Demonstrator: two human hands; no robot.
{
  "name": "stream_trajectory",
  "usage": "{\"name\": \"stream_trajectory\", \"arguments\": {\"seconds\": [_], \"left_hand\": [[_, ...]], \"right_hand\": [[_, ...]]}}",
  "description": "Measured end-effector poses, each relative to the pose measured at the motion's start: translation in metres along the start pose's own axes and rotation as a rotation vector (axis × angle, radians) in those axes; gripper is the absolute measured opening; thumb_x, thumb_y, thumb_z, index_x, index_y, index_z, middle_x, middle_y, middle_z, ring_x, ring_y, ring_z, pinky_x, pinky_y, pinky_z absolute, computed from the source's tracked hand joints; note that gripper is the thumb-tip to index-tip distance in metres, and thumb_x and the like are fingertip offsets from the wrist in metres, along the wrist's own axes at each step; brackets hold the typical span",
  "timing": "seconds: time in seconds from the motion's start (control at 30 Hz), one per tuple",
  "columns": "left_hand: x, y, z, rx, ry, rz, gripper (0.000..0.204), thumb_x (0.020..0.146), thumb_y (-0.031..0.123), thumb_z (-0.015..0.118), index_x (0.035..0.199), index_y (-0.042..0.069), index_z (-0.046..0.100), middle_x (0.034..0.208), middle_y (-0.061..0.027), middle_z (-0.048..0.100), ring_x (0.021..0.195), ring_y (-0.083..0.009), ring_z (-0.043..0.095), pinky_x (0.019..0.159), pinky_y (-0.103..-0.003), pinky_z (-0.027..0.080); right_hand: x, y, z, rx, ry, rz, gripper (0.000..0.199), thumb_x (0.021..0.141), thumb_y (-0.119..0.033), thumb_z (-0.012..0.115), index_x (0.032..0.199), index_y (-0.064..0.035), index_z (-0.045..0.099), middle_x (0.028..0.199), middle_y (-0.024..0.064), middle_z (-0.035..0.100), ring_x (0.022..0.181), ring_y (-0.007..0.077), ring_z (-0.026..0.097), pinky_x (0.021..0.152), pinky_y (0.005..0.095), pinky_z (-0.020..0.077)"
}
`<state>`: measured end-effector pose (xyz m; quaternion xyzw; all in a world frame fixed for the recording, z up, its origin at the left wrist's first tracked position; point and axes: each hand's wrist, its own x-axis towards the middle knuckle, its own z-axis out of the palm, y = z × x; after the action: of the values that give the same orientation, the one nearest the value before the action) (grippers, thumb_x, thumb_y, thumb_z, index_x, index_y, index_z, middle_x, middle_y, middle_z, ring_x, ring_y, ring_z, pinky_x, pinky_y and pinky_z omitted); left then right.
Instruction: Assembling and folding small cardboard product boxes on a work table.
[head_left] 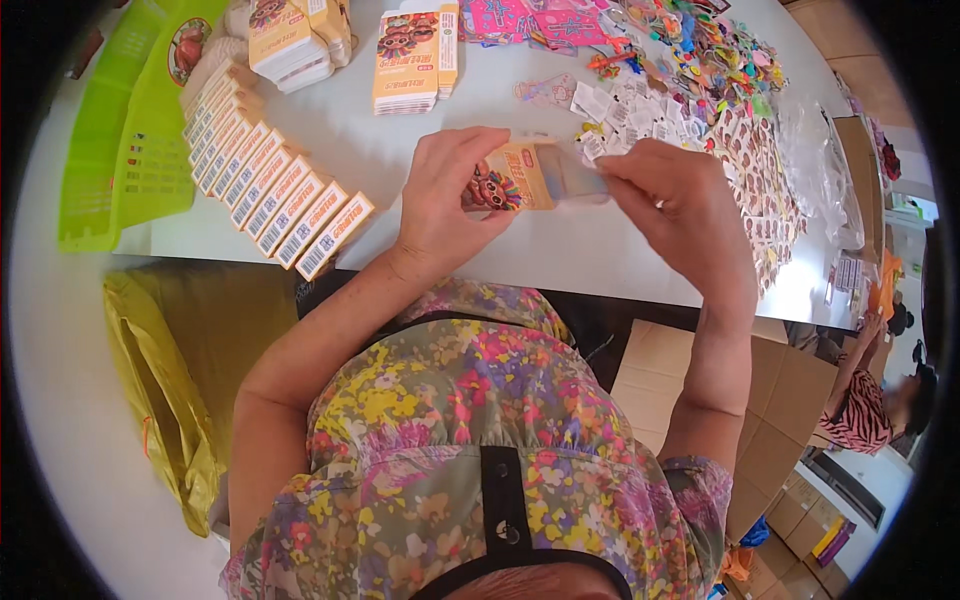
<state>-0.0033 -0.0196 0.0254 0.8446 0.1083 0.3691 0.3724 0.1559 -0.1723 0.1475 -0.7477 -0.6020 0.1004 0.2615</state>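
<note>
In the middle of the white table's near side, my left hand (pixel 448 190) is wrapped round a small yellow-orange printed box (pixel 520 178) with a cartoon figure on it. At the box's right end my right hand (pixel 672 200) pinches a clear plastic bag (pixel 582 182), which meets the box's end; how far it reaches inside I cannot tell. To the left, a curved row of similar boxes (pixel 290 210) stands with white barcode sides up. Beyond my hands lie stacks of flattened cartons (pixel 408 62).
A green plastic basket (pixel 150 150) stands far left. Small colourful trinkets (pixel 690 50), white tags (pixel 640 115), stickers (pixel 760 180) and clear plastic bags (pixel 815 150) cover the table's right side. A yellow bag (pixel 165 380) hangs below left. Another person (pixel 870 400) is at the far right.
</note>
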Motion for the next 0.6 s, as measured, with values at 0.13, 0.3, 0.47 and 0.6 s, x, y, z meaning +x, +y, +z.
{"name": "stream_trajectory", "arguments": {"seconds": [0.13, 0.3, 0.47, 0.6], "left_hand": [[-0.002, 0.000, 0.003, -0.040, -0.045, -0.031, 0.070, 0.055, 0.004, 0.083, 0.120, 0.007, 0.057, 0.114, -0.0125, 0.059, 0.105, -0.0330, 0.054, 0.090, -0.040, 0.047], [-0.006, -0.007, 0.003, -0.080, -0.106, -0.042, 0.071, 0.057, 0.005, 0.085, 0.122, 0.006, 0.056, 0.114, -0.0136, 0.059, 0.104, -0.0315, 0.056, 0.090, -0.039, 0.048], [-0.007, -0.010, 0.006, -0.165, -0.129, -0.079, 0.073, 0.059, 0.006, 0.086, 0.124, 0.002, 0.053, 0.114, -0.0139, 0.057, 0.104, -0.0266, 0.058, 0.091, -0.036, 0.048], [-0.008, -0.015, 0.012, -0.250, -0.098, -0.135, 0.072, 0.059, 0.007, 0.086, 0.123, 0.002, 0.052, 0.113, -0.0135, 0.057, 0.103, -0.0271, 0.058, 0.089, -0.036, 0.048]], "right_hand": [[0.004, -0.006, 0.029, 0.083, 0.039, 0.005, 0.014, 0.077, 0.002, 0.071, 0.090, 0.0009, 0.067, 0.071, 0.0090, 0.061, 0.064, 0.0214, 0.062, 0.058, 0.0296, 0.0471], [-0.008, 0.000, 0.072, 0.365, 0.255, -0.024, 0.010, 0.076, 0.001, 0.074, 0.080, 0.0003, 0.065, 0.081, 0.0063, 0.061, 0.066, 0.0117, 0.058, 0.057, 0.0248, 0.0458], [-0.008, 0.060, 0.056, 0.347, 0.357, 0.373, 0.015, 0.083, -0.010, 0.072, 0.096, -0.0014, 0.069, 0.097, 0.0080, 0.064, 0.082, 0.0106, 0.058, 0.061, 0.0243, 0.0471], [0.025, 0.110, 0.067, -0.197, 0.359, 0.158, 0.017, 0.081, -0.013, 0.072, 0.094, -0.0032, 0.069, 0.096, 0.0072, 0.066, 0.083, 0.0204, 0.061, 0.067, 0.0334, 0.0502]]}}
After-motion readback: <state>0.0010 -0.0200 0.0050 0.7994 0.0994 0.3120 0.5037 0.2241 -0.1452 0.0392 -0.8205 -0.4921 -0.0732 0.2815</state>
